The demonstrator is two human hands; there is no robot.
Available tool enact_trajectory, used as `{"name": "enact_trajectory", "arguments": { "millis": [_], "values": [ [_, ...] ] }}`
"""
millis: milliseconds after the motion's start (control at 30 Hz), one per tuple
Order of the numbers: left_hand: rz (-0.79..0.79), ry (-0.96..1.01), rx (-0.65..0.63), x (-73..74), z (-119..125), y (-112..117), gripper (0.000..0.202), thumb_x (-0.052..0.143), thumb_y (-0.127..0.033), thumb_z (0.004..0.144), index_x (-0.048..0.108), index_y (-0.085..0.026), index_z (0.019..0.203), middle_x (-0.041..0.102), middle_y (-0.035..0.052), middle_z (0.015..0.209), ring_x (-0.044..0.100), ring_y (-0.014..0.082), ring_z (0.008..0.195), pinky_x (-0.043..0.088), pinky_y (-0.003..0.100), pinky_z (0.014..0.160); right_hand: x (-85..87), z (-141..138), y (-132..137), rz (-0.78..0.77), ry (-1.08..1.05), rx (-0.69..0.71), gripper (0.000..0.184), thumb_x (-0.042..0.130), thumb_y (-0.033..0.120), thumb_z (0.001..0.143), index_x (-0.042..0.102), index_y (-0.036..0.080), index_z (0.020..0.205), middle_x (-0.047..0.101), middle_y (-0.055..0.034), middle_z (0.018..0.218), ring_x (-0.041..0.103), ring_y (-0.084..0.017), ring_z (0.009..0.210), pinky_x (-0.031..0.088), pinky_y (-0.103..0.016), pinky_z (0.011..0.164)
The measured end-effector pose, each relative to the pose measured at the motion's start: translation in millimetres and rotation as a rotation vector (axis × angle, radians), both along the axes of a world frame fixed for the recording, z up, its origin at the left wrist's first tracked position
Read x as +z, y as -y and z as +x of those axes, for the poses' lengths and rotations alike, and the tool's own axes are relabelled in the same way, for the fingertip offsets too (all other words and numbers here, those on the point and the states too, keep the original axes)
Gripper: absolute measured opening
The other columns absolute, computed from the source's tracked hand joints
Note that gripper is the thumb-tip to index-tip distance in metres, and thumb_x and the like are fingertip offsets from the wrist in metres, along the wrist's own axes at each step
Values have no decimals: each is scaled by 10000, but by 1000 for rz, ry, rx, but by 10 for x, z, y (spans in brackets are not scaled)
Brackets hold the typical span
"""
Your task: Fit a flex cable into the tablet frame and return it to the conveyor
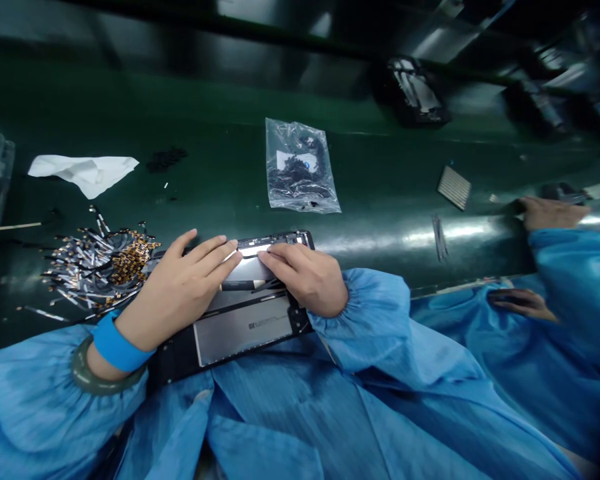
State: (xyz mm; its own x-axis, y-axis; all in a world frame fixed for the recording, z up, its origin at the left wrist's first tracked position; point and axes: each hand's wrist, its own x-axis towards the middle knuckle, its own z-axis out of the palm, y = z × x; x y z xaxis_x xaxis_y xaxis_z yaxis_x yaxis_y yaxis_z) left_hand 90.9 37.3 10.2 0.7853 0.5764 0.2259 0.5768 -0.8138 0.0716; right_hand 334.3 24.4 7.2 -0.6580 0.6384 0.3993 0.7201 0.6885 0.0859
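An opened phone-like device with a metal inner plate lies in front of me, its far edge showing small parts. My left hand rests over its left part, fingers stretched out and fingertips on the inner side of the far edge. My right hand is closed at the right part, thumb and forefinger pressed together by a bright strip; what they pinch is hidden. A dark stick-like tool with a pale section reaches under my right hand. Nearer my body lies a dark-framed panel with a silver back.
Left of my hands is a heap of flex cables. Beyond lie white paper, small black parts and a clear bag of black pieces. Rightward are a ribbed block, thin strips and a co-worker's hand.
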Motion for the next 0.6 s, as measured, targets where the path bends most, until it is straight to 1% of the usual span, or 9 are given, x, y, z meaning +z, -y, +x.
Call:
{"name": "enact_trajectory", "arguments": {
  "millis": [100,167,233,267,333,400,500,533,600],
  "values": [
    [11,-23,14,12,-11,9,402,396,-51,913,540,-140,1278,592,151,1337,542,327,1251,382,601,1038,40,49,3,-10,25,0,286,436,101,944,680,132,1090,701,-103,1047,591,-164,773,456,-278,592],
    [4,-28,15,16,-28,1,407,381,-45,915,527,-145,1281,584,154,1341,532,316,1257,419,551,1004,68,136,15,-53,-42,-30,300,434,91,923,675,157,1088,667,-121,1152,609,-181,843,495,-288,636],
    [-17,-19,20,10,-38,-31,446,344,-20,913,496,-159,1309,562,148,1356,539,290,1236,473,464,922,83,251,35,-78,-206,-159,282,460,112,907,668,176,1087,639,-133,1201,628,-194,899,532,-310,707],
    [-31,-10,43,1,-35,-56,455,333,-22,918,474,-158,1328,550,151,1358,551,281,1210,490,427,872,81,310,45,-87,-290,-254,261,483,140,904,661,177,1092,646,-136,1171,639,-199,900,542,-321,734],
    [-51,14,127,-25,-8,-121,392,356,-104,954,457,-114,1333,556,179,1304,580,286,1128,502,394,794,57,413,65,-163,-388,-435,208,532,228,901,658,171,1057,688,-118,1012,660,-206,836,546,-330,732],
    [-65,12,195,-52,41,-188,327,392,-243,980,536,-68,1216,610,181,1127,605,297,997,502,401,755,14,485,77,-360,-389,-530,192,564,334,892,654,177,957,699,-79,833,662,-208,735,533,-322,672],
    [-68,-42,215,-27,104,-247,334,375,-329,989,626,-111,946,618,121,866,600,279,824,487,389,684,-30,545,85,-707,-447,-566,275,573,472,866,597,198,884,688,-51,785,647,-192,691,497,-292,603],
    [-66,-43,241,15,108,-252,344,366,-339,992,627,-131,906,616,107,839,597,268,794,472,372,642,-30,561,87,-815,-512,-577,315,565,516,858,568,203,888,668,-37,762,628,-177,657,479,-278,566],
    [-69,35,360,151,78,-247,351,384,-396,986,629,-158,905,626,87,851,601,247,774,425,336,569,-7,599,96,-1056,-687,-590,399,541,610,839,499,216,892,559,30,630,530,-131,510,401,-240,455]
  ]
}}
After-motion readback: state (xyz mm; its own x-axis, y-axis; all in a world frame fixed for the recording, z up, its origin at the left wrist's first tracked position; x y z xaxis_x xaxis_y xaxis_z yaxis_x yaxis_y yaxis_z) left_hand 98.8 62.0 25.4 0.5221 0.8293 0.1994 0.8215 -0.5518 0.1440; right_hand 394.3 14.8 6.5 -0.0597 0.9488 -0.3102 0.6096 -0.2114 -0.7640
